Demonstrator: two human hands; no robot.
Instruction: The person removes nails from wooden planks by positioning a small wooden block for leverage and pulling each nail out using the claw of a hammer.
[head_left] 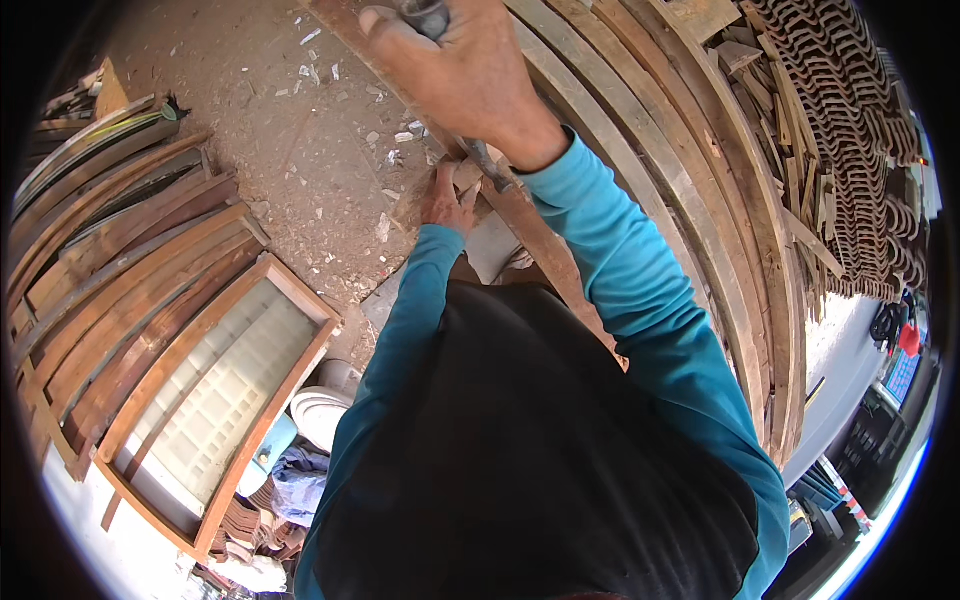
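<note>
My right hand (462,75) is raised over a long, narrow wooden plank (545,240) that slants from the top of the view toward my body. Its fingers are closed around a dark tool (427,17) with a rounded end; the rest of that tool is hidden by the hand. Lower down, my left hand (449,203) is at the plank's left edge with its fingers curled. What those fingers grip is partly hidden. Just beside them, a dark metal piece (487,164) lies across the plank below my right wrist. I cannot tell which tool it belongs to.
Long wooden beams (690,150) lie side by side on the right, with stacked curved roof tiles (850,130) beyond. More planks (130,260) and a wood-framed glass panel (225,390) are on the left. Pale chips (385,228) litter the dirt floor.
</note>
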